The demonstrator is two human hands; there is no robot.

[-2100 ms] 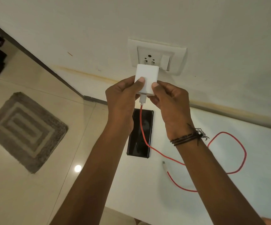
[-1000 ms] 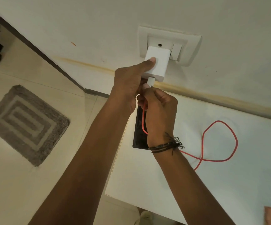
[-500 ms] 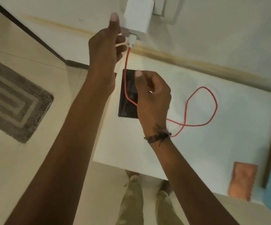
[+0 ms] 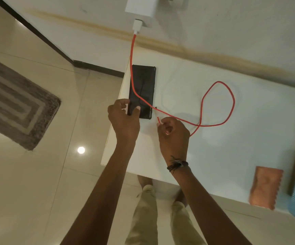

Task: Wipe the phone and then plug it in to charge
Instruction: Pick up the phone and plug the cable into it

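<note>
While hands grip phone and cable, phone points toward wall.

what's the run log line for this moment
left hand: grips phone | right hand: pinches red cable end | charger: on wall | phone: not yet plugged

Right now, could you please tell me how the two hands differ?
The left hand grips the near end of the phone; the right hand pinches the red cable near its free end. The right wrist wears a dark bracelet; the left wrist is bare. Both are over the white table.
</note>
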